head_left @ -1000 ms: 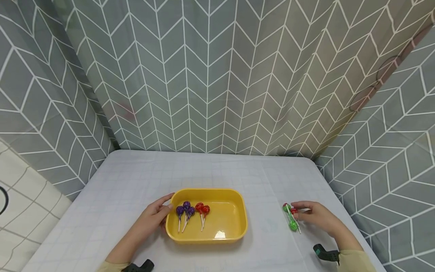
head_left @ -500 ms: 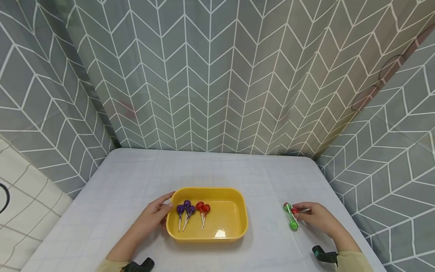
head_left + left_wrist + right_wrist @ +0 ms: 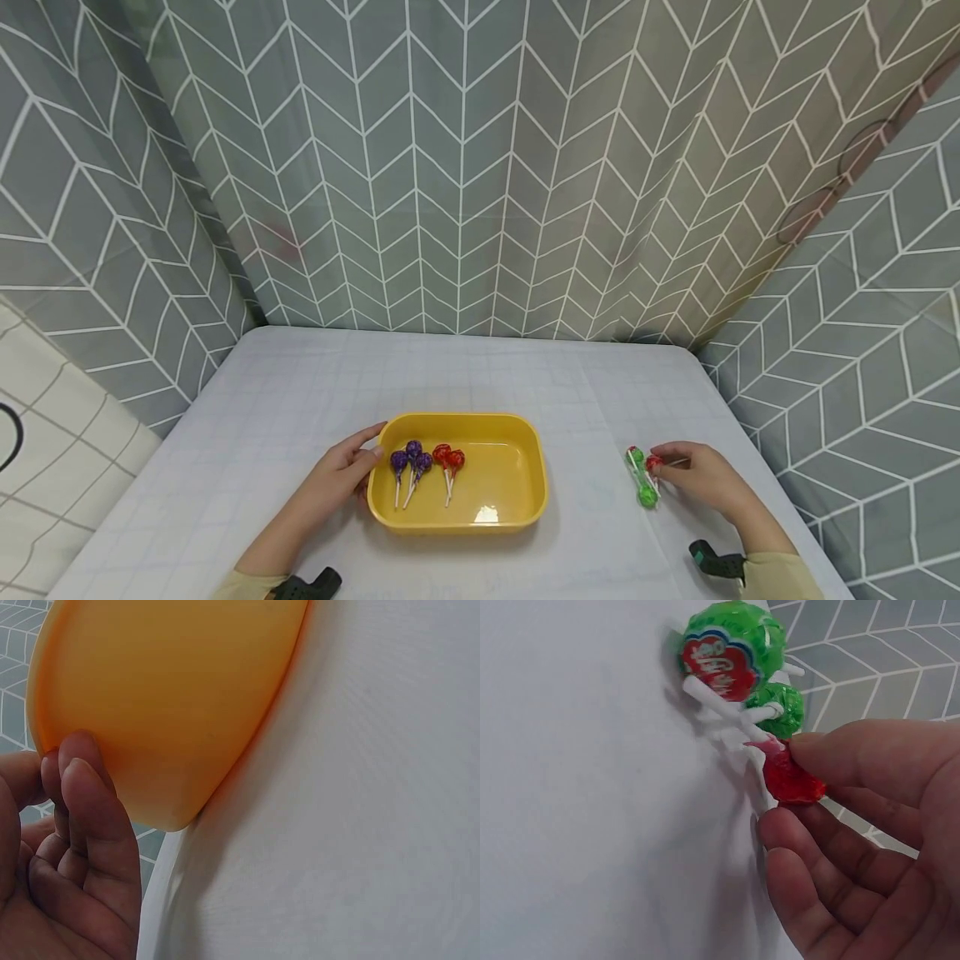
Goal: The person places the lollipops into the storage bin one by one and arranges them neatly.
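Note:
My left hand (image 3: 341, 475) grips the left rim of a yellow tray (image 3: 510, 483); its fingertips show at the tray wall (image 3: 172, 697) in the left wrist view. Inside the tray, toward the left, lie several purple lollipops (image 3: 414, 450) with two red lollipops (image 3: 456, 460) beside them, sticks toward me. Right of the tray, my right hand (image 3: 701, 477) pinches the wrapped head of another red lollipop (image 3: 791, 776) between thumb and fingers. Two green lollipops (image 3: 647, 496) lie right beside it, heads at opposite ends. In the right wrist view the red one's stick overlaps the nearer green head (image 3: 735, 645).
A white cloth (image 3: 465, 375) covers the table. Patterned grey curtains (image 3: 480, 167) hang behind it and along both sides. Dark wrist devices (image 3: 716, 560) sit at both sleeves.
The red lollipop in my right hand has tilted, and its stick shows shorter beside the green ones. My left hand and the tray have stayed in place.

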`<state>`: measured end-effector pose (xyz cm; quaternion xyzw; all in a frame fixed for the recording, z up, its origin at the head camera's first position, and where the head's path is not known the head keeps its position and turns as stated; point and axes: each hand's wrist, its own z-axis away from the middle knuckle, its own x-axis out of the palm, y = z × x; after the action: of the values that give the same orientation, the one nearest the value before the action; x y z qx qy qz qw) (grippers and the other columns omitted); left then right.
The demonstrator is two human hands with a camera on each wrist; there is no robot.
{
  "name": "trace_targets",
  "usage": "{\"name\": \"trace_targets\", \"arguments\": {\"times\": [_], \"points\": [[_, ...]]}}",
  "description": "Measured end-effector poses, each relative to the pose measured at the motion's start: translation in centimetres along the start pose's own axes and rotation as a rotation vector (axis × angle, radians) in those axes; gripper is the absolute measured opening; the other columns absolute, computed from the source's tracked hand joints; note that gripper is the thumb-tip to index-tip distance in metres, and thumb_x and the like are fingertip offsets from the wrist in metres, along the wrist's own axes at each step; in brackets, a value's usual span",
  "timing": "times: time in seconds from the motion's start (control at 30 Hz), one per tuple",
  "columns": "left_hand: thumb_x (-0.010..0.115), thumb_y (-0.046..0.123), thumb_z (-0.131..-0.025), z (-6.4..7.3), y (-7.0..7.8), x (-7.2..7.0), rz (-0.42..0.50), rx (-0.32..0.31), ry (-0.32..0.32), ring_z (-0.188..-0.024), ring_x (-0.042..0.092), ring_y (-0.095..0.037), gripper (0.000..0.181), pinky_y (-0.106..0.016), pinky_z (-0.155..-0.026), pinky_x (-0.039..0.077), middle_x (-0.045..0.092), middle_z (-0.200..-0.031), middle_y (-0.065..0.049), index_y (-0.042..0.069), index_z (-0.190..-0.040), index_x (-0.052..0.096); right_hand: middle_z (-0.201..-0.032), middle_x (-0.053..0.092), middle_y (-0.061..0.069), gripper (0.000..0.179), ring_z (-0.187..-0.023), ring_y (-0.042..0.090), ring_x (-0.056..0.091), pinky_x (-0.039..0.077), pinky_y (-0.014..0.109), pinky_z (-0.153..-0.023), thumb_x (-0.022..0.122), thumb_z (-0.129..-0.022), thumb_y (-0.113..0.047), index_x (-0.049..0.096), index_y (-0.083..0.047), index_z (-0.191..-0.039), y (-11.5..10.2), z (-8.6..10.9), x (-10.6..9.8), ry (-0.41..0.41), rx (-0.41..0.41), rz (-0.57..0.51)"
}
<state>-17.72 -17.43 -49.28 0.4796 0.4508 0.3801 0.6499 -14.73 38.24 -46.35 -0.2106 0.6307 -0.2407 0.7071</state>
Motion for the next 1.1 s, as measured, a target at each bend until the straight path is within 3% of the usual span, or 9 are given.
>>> {"name": "trace_targets", "arguments": {"times": [0.2, 0.43, 0.6, 0.87, 1.1], "points": [[0.054, 0.033, -0.103, -0.1, 0.0, -0.1, -0.001, 0.014, -0.009, -0.061, 0.057, -0.024, 0.056, -0.034, -0.055, 0.053, 0.065, -0.085, -0.015, 0.011, -0.152, 0.037, -0.11, 0.069, 0.011, 0.045, -0.096, 0.026, 0.065, 0.054, 0.034, -0.07, 0.076, -0.088, -0.028, 0.067, -0.001, -0.123, -0.1, 0.2, -0.9, 0.029, 0.01, -0.039], [0.054, 0.033, -0.103, -0.2, -0.3, -0.2, 0.003, 0.011, -0.012, -0.061, 0.058, -0.024, 0.056, -0.034, -0.055, 0.053, 0.066, -0.087, -0.015, 0.011, -0.152, 0.037, -0.107, 0.072, 0.008, 0.041, -0.096, 0.026, 0.068, 0.052, 0.034, -0.072, 0.075, -0.089, -0.029, 0.069, -0.002, -0.12, 0.0, -0.1, -1.8, 0.108, -0.023, 0.029], [0.054, 0.032, -0.103, -0.2, -0.3, -0.2, 0.005, 0.013, -0.009, -0.061, 0.058, -0.024, 0.056, -0.034, -0.055, 0.053, 0.066, -0.086, -0.015, 0.011, -0.152, 0.037, -0.104, 0.072, 0.009, 0.046, -0.095, 0.026, 0.067, 0.051, 0.037, -0.072, 0.072, -0.091, -0.038, 0.069, -0.004, -0.12, -0.8, -0.3, -2.5, 0.155, -0.011, 0.038], [0.054, 0.031, -0.103, -0.2, -0.4, -0.1, -0.004, 0.005, -0.002, -0.061, 0.058, -0.024, 0.054, -0.034, -0.055, 0.053, 0.065, -0.086, -0.014, 0.011, -0.151, 0.038, -0.109, 0.071, 0.006, 0.051, -0.1, 0.024, 0.065, 0.051, 0.039, -0.08, 0.069, -0.093, -0.041, 0.064, -0.006, -0.13, -3.0, -0.7, -2.7, 0.144, -0.036, -0.047], [0.054, 0.031, -0.103, -0.1, -0.2, 0.0, -0.008, 0.008, 0.002, -0.061, 0.057, -0.024, 0.055, -0.035, -0.055, 0.053, 0.065, -0.084, -0.014, 0.011, -0.151, 0.038, -0.109, 0.072, 0.009, 0.048, -0.097, 0.025, 0.066, 0.05, 0.045, -0.087, 0.069, -0.094, -0.037, 0.064, -0.006, -0.131, -5.3, -0.9, -2.3, 0.073, -0.076, -0.165]]}}
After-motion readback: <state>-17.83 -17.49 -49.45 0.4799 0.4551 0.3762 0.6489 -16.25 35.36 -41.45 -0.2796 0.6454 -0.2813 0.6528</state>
